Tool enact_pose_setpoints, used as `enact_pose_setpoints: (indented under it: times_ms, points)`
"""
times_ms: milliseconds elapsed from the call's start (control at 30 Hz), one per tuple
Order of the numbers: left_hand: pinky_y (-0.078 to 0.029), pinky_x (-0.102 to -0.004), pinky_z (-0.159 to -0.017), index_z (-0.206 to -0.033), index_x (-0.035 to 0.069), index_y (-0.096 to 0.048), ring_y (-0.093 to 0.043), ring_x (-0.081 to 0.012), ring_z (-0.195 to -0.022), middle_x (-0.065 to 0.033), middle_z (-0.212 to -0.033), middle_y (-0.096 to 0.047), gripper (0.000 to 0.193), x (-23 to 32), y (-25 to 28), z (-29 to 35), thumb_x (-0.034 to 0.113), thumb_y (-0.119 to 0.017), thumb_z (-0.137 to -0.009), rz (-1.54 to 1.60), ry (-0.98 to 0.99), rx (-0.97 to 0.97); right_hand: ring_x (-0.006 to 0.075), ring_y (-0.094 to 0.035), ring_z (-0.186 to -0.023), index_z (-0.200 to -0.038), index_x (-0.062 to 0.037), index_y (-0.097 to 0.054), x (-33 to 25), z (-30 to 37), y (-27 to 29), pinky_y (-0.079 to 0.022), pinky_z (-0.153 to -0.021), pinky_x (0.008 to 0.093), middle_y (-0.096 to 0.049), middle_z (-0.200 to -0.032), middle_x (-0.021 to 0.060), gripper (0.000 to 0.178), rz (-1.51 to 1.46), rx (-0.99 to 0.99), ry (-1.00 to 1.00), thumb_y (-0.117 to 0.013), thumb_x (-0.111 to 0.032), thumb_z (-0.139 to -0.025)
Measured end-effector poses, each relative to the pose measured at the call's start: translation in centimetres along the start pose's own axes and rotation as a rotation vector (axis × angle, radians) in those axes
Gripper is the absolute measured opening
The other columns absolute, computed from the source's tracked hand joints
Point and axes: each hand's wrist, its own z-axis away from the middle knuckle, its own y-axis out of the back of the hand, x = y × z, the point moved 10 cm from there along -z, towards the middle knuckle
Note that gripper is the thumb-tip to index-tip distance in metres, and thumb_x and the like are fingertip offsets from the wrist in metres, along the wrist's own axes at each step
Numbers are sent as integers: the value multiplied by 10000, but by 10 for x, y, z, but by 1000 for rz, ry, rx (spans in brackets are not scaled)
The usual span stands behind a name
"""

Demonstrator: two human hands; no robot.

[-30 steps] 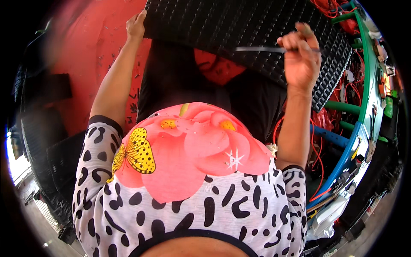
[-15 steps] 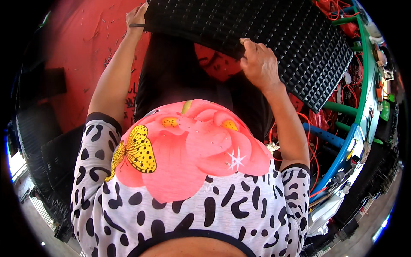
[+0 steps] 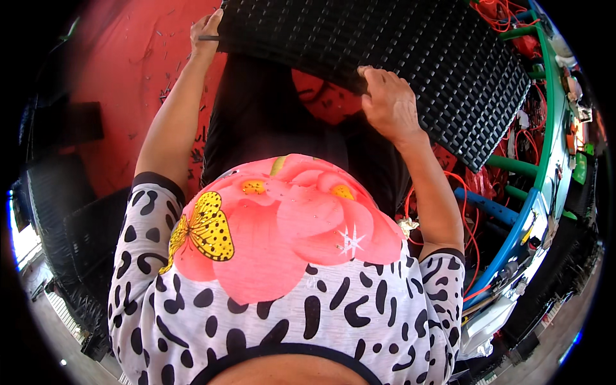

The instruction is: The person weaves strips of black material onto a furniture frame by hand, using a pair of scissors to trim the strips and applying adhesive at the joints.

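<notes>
A large black panel (image 3: 410, 58) with rows of small raised bumps lies tilted across the top of the view. My left hand (image 3: 206, 29) grips its left edge and also pinches a thin dark tool there. My right hand (image 3: 388, 102) lies palm-down on the panel's near edge, fingers curled over the rim. Below the panel is a red mat (image 3: 128, 83) strewn with small dark bits.
A green and blue metal frame (image 3: 539, 167) curves down the right side, with red and orange wires (image 3: 513, 19) tangled behind it. Stacks of black panels (image 3: 70, 218) stand at the left. My patterned shirt fills the lower middle.
My right hand, which held a thin tool in the air, has come down onto the panel's near edge. The panel has tipped a little. My left hand kept its grip.
</notes>
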Motion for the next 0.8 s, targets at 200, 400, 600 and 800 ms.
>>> enact_pose_setpoints:
  times_ms: [200, 400, 600, 800]
  points:
    - [-385, -280, -623, -865, -15, -639, -451, -96, -674, 14, -685, -538, 395, -1, 2, -8, 375, -591, -827, -23, -81, -20, 207, -569, -747, -973, -67, -560, -5, -5, -1, -442, -648, 344, -583, -794, 43, 294, 76, -63, -36, -621, -106, -688]
    - [-379, -318, -586, -810, -22, -632, -458, -133, -610, -50, -602, -495, 432, -4, 5, -5, 407, -590, -793, 16, -54, 41, 192, -562, -728, -973, -73, -573, -16, -4, 4, -440, -675, 329, -562, -739, 22, 281, -6, -85, 174, -592, -66, -693]
    - [-412, -306, -639, -854, -15, -647, -510, -145, -648, -64, -639, -559, 416, -3, 2, -6, 394, -603, -790, 67, -40, 61, 169, -542, -699, -1055, -75, -560, -19, 3, 16, -416, -655, 311, -569, -748, 17, 350, 37, 126, 188, -537, -27, -709]
    - [-423, -303, -718, -927, -22, -650, -558, -164, -761, -98, -786, -639, 406, -1, 1, 9, 364, -595, -811, 23, 0, 12, 230, -583, -779, -1104, -39, -528, 13, 20, 20, -480, -701, 342, -604, -878, 98, 394, -440, -33, -124, -501, -6, -713]
